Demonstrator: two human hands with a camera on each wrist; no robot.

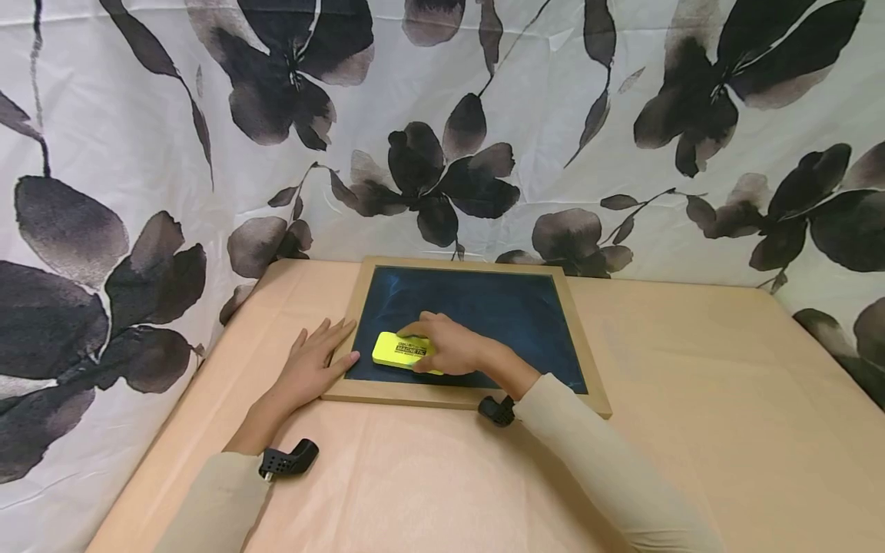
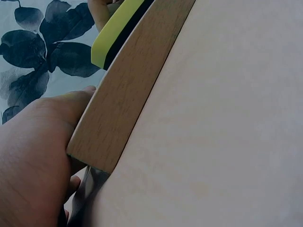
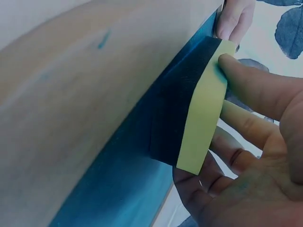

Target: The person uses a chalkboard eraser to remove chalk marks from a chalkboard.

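A chalkboard in a wooden frame lies on the table, its dark surface hazy with faint smears. In my right hand is a yellow magnetic board eraser, gripped between thumb and fingers. The right wrist view shows the eraser's dark felt side against the board near its front edge. My left hand rests on the left side of the frame with fingers straight. In the left wrist view, the thumb lies along the end of the wooden frame. Part of the eraser is hidden under my right hand.
A peach-coloured cloth covers the table around the board. Behind and to the left hangs a white curtain with dark flowers. A small black device sits on the left wrist, another black device on the right.
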